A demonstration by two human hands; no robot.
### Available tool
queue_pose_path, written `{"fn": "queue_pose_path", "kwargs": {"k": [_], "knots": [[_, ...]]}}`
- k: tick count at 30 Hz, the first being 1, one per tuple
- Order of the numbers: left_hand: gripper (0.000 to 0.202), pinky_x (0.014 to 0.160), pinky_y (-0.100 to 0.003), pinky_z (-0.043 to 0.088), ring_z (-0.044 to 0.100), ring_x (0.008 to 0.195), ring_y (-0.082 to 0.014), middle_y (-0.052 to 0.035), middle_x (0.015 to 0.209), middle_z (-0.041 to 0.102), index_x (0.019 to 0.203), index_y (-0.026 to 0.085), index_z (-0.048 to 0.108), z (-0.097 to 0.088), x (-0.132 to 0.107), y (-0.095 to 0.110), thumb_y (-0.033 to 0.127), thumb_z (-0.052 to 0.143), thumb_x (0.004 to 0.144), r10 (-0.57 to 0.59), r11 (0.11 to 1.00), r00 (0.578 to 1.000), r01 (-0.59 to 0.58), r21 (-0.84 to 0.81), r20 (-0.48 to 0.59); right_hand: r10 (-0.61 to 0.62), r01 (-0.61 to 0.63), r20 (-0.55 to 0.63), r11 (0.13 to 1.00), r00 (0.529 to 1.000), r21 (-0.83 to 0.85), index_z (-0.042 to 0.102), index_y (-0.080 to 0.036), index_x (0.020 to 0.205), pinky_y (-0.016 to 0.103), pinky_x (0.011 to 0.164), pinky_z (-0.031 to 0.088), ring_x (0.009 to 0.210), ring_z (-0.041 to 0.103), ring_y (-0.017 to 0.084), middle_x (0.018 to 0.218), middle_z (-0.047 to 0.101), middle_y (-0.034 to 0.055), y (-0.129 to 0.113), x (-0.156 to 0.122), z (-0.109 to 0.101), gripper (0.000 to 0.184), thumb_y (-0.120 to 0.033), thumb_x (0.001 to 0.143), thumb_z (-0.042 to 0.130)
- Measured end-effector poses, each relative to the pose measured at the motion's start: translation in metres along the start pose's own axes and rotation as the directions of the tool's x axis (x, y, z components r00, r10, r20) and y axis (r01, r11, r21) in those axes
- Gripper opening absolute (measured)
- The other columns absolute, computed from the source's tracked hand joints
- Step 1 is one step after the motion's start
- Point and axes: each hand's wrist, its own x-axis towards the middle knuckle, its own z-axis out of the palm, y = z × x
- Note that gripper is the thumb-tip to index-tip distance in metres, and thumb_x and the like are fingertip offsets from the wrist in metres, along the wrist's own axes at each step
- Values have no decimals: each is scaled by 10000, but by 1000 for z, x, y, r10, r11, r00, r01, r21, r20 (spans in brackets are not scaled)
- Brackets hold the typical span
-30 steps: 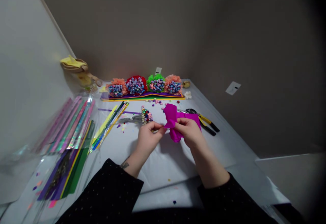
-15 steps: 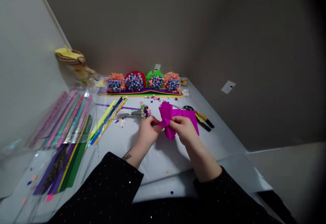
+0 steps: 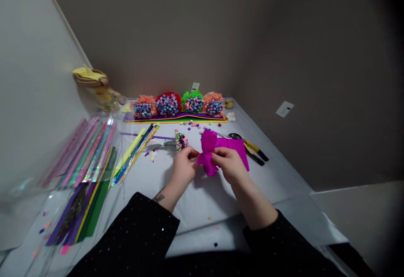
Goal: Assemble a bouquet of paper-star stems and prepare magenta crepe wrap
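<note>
A gathered piece of magenta crepe paper (image 3: 211,144) is held above the white table (image 3: 202,201) between both hands. My left hand (image 3: 184,167) pinches its left edge with closed fingers. My right hand (image 3: 229,164) grips the paper from the right, fingers closed around the bunched middle. Just beyond my left hand lies a small bundle of wire stems tipped with colourful beads (image 3: 176,142).
Four paper flower bouquets (image 3: 178,104) stand in a row on stacked coloured sheets at the back. Scissors and yellow-handled pliers (image 3: 251,147) lie right of the paper. Packets of coloured strips (image 3: 91,155) cover the left side. A yellow-lidded jar (image 3: 94,84) stands at the back left.
Both hands keep hold of the magenta paper and have worked it slightly, bunching it tighter. The view has shifted a little.
</note>
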Motion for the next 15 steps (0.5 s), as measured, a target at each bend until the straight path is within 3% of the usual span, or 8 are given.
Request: {"fn": "queue_pose_path", "kwargs": {"k": [8,12,15], "knots": [[91,600,-244,435,573,591,-134,5,596,638,609,167,614,-1,-2,11,234,610,670,-37,998,998,40,-50,60,103,-131,123,959,987,250,582,-158,566,207,417,304,400,382,50,463,515,-55,2,3,-8,255,-213,478,815],[103,614,-256,431,560,588,-138,5,585,621,597,168,601,-3,-1,12,247,629,657,-45,998,993,50,-45,114,114,-162,183,949,976,271,544,-172,565,216,441,363,447,410,68,479,485,-55,3,2,-7,288,-273,538,813],[66,640,-263,428,557,630,-146,7,621,614,625,175,596,-5,1,12,222,640,639,-7,1000,996,8,-17,94,75,-99,172,986,982,138,579,-185,653,245,480,423,507,473,101,556,529,-27,0,0,-4,296,-397,595,778]]}}
